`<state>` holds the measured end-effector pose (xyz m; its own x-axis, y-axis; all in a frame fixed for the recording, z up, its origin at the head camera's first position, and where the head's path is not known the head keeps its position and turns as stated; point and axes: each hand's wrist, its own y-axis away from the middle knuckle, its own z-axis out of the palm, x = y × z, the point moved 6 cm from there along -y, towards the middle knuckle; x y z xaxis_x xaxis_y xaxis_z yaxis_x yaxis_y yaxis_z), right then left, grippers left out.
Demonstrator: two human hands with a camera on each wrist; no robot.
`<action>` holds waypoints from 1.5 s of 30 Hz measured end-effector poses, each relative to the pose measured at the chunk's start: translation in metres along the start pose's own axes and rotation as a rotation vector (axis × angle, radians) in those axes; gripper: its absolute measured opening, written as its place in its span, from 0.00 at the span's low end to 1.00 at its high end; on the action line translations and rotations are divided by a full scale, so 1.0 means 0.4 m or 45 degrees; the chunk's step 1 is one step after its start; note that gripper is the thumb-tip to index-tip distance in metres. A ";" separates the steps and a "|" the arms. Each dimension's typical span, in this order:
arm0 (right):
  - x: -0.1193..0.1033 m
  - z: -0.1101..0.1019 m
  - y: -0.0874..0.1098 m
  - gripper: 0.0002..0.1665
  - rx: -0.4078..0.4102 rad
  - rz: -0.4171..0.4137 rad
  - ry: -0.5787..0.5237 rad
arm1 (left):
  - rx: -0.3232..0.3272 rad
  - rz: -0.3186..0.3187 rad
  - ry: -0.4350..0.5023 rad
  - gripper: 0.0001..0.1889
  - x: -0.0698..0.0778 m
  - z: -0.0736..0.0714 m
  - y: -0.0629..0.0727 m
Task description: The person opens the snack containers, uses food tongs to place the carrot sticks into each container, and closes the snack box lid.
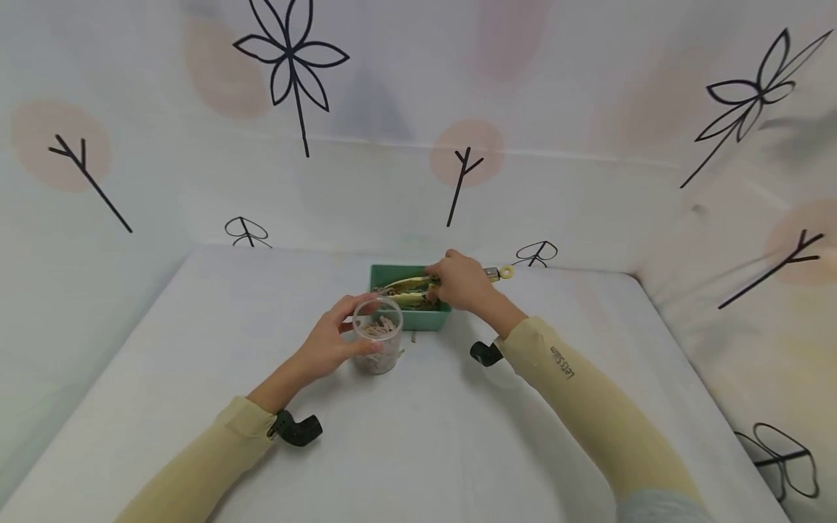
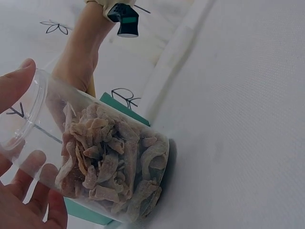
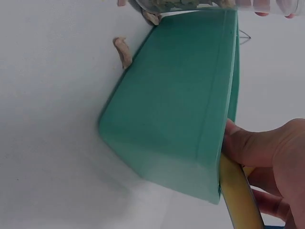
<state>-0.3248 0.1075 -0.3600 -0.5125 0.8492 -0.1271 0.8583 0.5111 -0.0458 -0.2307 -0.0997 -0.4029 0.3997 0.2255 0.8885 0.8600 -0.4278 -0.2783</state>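
My left hand point(image 1: 323, 343) grips a clear plastic jar point(image 1: 387, 356), fingers around its upper part. Dried brown strips point(image 2: 109, 157) fill much of it, and its mouth is uncovered. Just behind and to the right is a green rectangular box point(image 1: 425, 320), its outer wall point(image 3: 171, 90) large in the right wrist view. Over the box's right end my right hand point(image 1: 461, 282) holds yellow tongs point(image 3: 240, 191), fingers around the arms. The ring end point(image 1: 506, 272) sticks out past the hand. The tong arms reach into the box; whether they hold anything cannot be told.
A loose strip point(image 3: 123, 52) lies on the white tabletop point(image 1: 418, 436) against the box's near side. Behind the table rises a white patterned cloth backdrop point(image 1: 366, 189). Small black cameras point(image 1: 297, 428) are worn at both wrists.
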 end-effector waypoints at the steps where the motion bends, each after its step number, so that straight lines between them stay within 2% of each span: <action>1: -0.002 -0.002 0.002 0.22 0.007 -0.004 0.004 | -0.003 0.003 0.001 0.39 0.001 0.000 -0.001; 8: 0.020 -0.021 0.022 0.24 0.040 0.033 -0.011 | -0.009 -0.004 0.001 0.38 0.000 -0.001 -0.002; 16: 0.064 -0.083 0.060 0.24 0.085 0.055 -0.057 | -0.007 -0.009 0.007 0.38 -0.003 0.001 -0.002; 23: 0.078 -0.129 0.086 0.26 0.092 0.074 -0.105 | -0.008 -0.023 -0.002 0.39 -0.001 0.001 -0.003; 36: 0.065 -0.214 0.126 0.25 0.189 0.032 -0.205 | -0.005 -0.063 -0.005 0.39 -0.008 0.001 -0.003; 41: 0.038 -0.251 0.150 0.24 0.225 0.010 -0.245 | -0.006 -0.073 -0.001 0.40 -0.007 0.001 -0.002; 45: 0.005 -0.269 0.172 0.23 0.236 -0.056 -0.299 | -0.006 -0.079 -0.004 0.40 -0.005 0.000 -0.002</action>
<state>-0.2696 0.1586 -0.2567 -0.5479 0.7618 -0.3457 0.8365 0.4954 -0.2341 -0.2324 -0.0998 -0.4045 0.3464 0.2543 0.9029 0.8817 -0.4170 -0.2208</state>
